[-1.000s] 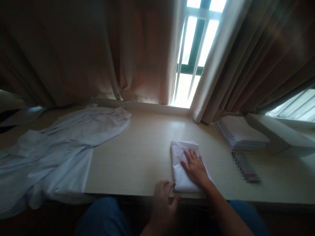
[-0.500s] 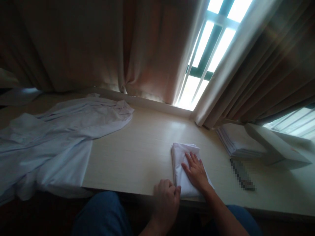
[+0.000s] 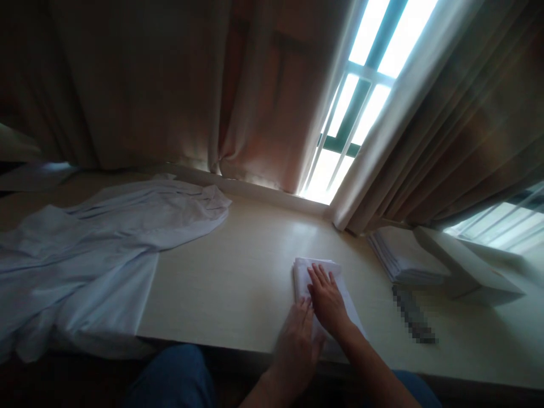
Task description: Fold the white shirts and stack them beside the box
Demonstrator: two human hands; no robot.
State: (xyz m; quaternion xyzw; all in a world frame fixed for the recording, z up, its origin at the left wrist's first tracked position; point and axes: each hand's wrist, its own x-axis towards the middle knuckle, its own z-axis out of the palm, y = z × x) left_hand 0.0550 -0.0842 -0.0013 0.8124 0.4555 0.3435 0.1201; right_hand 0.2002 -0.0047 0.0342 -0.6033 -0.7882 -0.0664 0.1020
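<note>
My right hand (image 3: 326,303): unclenched, fingers extended, palm down on white, rectangular, folded cloth (image 3: 302,282). My left hand (image 3: 297,340): fingers straight, side by side, tips touching cloth along left side; grips nothing visible. Cloth position: at near edge of pale wood-look table (image 3: 229,283). Toward far edge, right: stack of folded white cloths (image 3: 410,255). Left: rumpled white fabric (image 3: 127,232), overhanging near edge.

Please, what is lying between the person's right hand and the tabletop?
In the head view, a folded white cloth lies there, with the right hand over it and the tabletop beneath.
</note>
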